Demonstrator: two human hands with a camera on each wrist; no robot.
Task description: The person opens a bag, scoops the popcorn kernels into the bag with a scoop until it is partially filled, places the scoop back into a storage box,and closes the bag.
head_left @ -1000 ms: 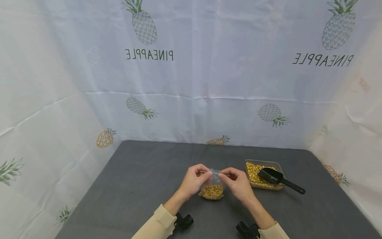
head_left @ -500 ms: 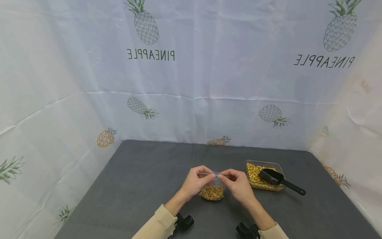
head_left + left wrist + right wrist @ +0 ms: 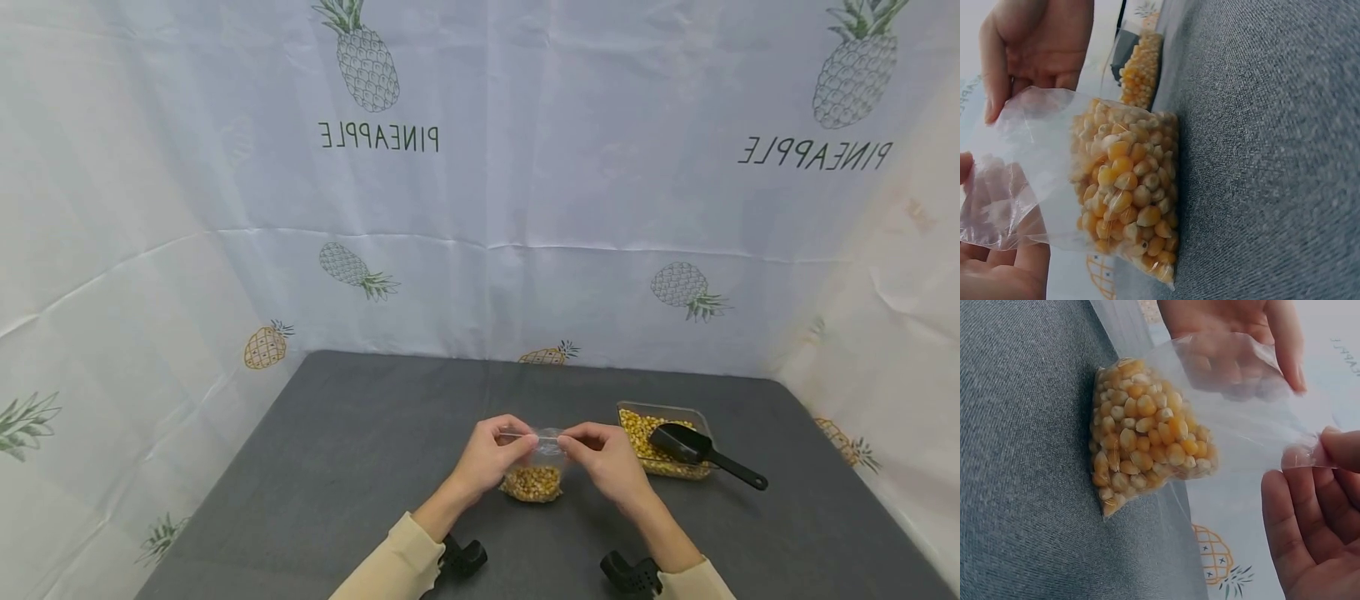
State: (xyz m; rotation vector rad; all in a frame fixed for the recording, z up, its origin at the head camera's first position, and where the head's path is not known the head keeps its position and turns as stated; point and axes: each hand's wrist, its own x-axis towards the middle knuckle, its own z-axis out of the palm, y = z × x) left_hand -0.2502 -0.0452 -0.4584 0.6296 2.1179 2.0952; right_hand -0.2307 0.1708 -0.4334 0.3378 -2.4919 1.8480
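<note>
A clear plastic bag [image 3: 550,450] stands upright on the grey table, its lower part filled with corn kernels [image 3: 532,483]. My left hand [image 3: 491,452] pinches the bag's top edge on the left between thumb and fingers. At the right part of that edge, my right hand [image 3: 606,462] pinches it the same way. Seen from the left wrist, the bag's upper film [image 3: 1041,134] is see-through and wrinkled, and its kernel-filled bottom rests on the cloth. The right wrist view shows the right thumb [image 3: 1342,449] pressed on the rim of the bag.
To the right behind my right hand stands a clear rectangular container [image 3: 666,408] of corn kernels. A black scoop [image 3: 678,442] lies in it, its handle sticking out over the right side. White pineapple-print cloth [image 3: 480,183] hangs around the grey table [image 3: 375,433].
My two thumbs first came closer together along the bag's top edge. Since then my right hand has shifted slightly right, widening the gap. The left hand has hardly moved.
</note>
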